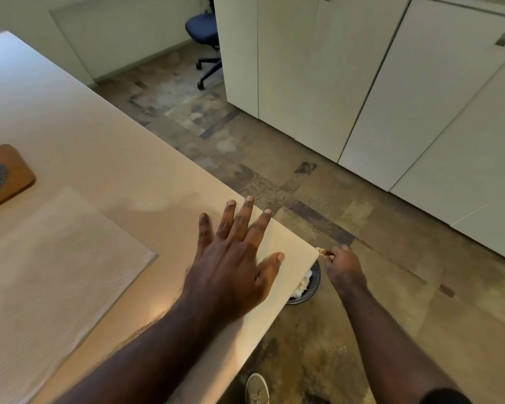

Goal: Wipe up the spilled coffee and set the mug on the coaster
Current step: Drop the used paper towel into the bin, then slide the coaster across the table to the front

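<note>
Left hand [233, 258] flat, fingers spread wide, palm down over near-right corner of the desk [99, 147], holding nothing. Right hand [340, 265] off the desk edge, down over the floor [376, 258], fingertips pinched on a small crumpled scrap of stained paper [321, 251]. Directly below it, a dark round bin [314, 287] partly hidden under the desk corner, with crumpled white paper inside. Pale placemat [56, 272] lies on the desk's near left. Wooden coaster board [11, 170] with a dark mesh oval at far left edge, cut off. Mug not visible. Faint wet sheen on the desk just beyond the left fingers. Shoe [257, 389] at the bottom, office chair [204, 39] far back.
</note>
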